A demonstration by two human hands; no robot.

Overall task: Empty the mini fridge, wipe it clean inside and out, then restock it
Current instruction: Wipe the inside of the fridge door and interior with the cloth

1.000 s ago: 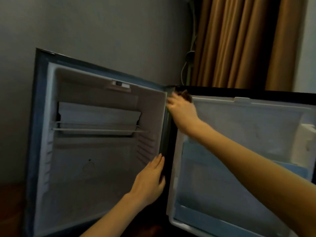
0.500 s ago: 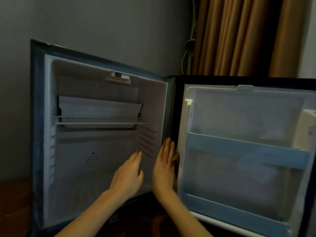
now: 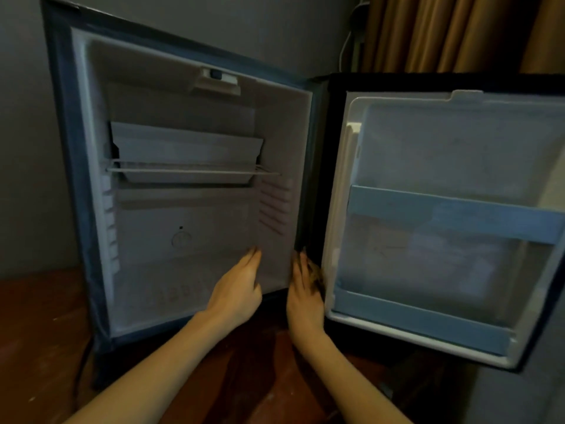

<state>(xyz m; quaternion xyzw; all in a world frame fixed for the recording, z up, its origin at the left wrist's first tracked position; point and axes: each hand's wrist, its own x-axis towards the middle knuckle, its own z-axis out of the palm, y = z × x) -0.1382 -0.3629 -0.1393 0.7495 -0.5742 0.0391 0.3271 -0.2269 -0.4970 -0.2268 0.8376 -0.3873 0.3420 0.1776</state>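
Right hand (image 3: 305,296) has flat, straight fingers pressing a dark cloth (image 3: 317,278) onto the hinge-side edge, low down, between cabinet and door (image 3: 458,142). Left hand (image 3: 237,290) is also flat and holds nothing, with its fingertips against the right inner wall. Mini fridge (image 3: 76,179) stands on a wooden surface (image 3: 36,316) with the door swung wide. Wire shelf (image 3: 189,171) sits in the upper part. Curtain (image 3: 443,32) hangs behind.
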